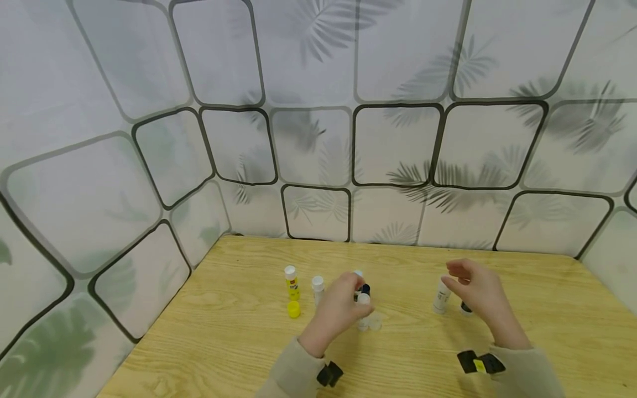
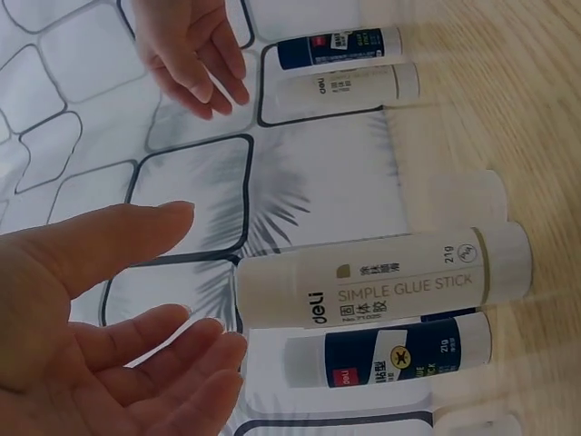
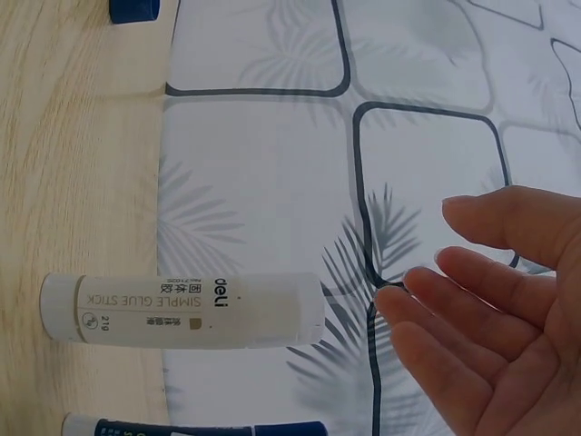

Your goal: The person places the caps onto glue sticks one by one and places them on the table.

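Observation:
My left hand (image 1: 340,304) hovers at the top of a white glue stick (image 2: 386,282) standing upright on the table. Thumb and fingers are apart, with the fingertips close by its whitish upper end. Beside that stick's base lies a translucent cap (image 1: 375,321); a navy glue stick (image 2: 390,352) stands just behind. On the right, my right hand (image 1: 475,290) is held in the air with its fingers loosely bent and nothing between them. Near it stands another white glue stick (image 3: 182,311), apart from the fingertips, and a navy glue stick (image 3: 200,427) is beside that.
To the left stand a yellow glue stick (image 1: 292,284) with a white top and another white stick (image 1: 318,287). A yellow cap (image 1: 293,309) lies in front of them. A blue cap (image 3: 134,9) shows in the right wrist view. Patterned cloth (image 1: 313,149) surrounds the wooden table (image 1: 239,342).

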A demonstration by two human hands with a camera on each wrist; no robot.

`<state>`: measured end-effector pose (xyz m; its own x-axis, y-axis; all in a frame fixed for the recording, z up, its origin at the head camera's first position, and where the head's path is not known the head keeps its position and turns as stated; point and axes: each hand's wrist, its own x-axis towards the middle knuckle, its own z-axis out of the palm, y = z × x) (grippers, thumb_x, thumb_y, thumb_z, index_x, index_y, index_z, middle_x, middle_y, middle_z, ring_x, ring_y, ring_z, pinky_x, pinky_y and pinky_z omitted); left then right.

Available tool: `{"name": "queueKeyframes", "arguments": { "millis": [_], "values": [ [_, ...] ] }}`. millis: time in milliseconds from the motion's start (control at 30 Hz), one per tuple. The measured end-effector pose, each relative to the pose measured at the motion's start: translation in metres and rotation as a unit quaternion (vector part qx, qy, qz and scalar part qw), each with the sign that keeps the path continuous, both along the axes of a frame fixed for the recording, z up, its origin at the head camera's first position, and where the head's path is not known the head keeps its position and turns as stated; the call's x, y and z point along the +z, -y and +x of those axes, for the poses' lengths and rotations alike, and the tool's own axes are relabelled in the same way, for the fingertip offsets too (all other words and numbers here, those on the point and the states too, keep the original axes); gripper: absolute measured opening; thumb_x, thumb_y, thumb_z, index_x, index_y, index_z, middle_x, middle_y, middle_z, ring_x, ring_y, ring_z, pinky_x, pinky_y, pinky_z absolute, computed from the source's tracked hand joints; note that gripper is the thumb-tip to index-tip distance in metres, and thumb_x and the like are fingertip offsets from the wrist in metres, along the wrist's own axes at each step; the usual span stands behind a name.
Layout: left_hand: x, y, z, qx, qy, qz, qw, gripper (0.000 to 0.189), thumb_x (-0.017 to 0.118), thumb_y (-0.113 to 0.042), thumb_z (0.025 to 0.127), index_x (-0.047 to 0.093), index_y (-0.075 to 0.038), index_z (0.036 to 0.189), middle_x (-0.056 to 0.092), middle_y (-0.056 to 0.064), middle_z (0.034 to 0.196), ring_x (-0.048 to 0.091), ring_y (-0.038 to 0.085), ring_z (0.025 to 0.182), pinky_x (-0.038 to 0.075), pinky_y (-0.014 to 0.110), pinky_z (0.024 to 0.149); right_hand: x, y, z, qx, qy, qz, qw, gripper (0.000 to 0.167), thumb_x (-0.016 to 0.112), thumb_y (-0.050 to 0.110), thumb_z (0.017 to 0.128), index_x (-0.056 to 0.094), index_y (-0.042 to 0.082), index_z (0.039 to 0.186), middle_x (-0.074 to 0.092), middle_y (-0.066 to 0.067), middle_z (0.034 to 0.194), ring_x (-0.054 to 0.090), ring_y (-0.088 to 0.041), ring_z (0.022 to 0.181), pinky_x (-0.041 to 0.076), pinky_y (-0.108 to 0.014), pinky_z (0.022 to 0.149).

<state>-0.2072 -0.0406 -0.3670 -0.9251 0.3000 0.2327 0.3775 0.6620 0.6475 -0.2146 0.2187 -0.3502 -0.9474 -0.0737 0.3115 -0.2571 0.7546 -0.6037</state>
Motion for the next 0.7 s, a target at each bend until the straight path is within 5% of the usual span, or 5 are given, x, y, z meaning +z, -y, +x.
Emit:
{"name": "queueKeyframes", "arguments": {
  "millis": [200, 700],
  "values": [
    [-0.009, -0.003, -0.005, 0.008, 0.035, -0.012, 0.9993, 0.039, 0.074, -0.013, 0.071, 0.054, 0.001, 0.101, 0.055, 0.008, 0.094, 0.053, 0.018, 0.082, 0.046, 0.025, 0.066, -0.001, 0.001, 0.001, 0.01, 0.0, 0.0, 0.9999, 0.04, 0.059, 0.019, 0.086, 0.05, -0.008, 0.115, 0.053, -0.027, 0.109, 0.052, -0.039, 0.095, 0.045, -0.045, 0.078],
    [-0.029, -0.003, -0.012, -0.006, 0.037, -0.06, 0.9975, 0.027, 0.072, -0.008, 0.073, 0.053, -0.002, 0.092, 0.056, 0.004, 0.081, 0.054, 0.015, 0.073, 0.044, 0.024, 0.06, -0.003, 0.002, 0.0, 0.011, 0.002, -0.003, 0.9999, 0.04, 0.059, 0.019, 0.086, 0.05, -0.007, 0.115, 0.053, -0.027, 0.109, 0.052, -0.039, 0.096, 0.045, -0.044, 0.078]
  ]
}}
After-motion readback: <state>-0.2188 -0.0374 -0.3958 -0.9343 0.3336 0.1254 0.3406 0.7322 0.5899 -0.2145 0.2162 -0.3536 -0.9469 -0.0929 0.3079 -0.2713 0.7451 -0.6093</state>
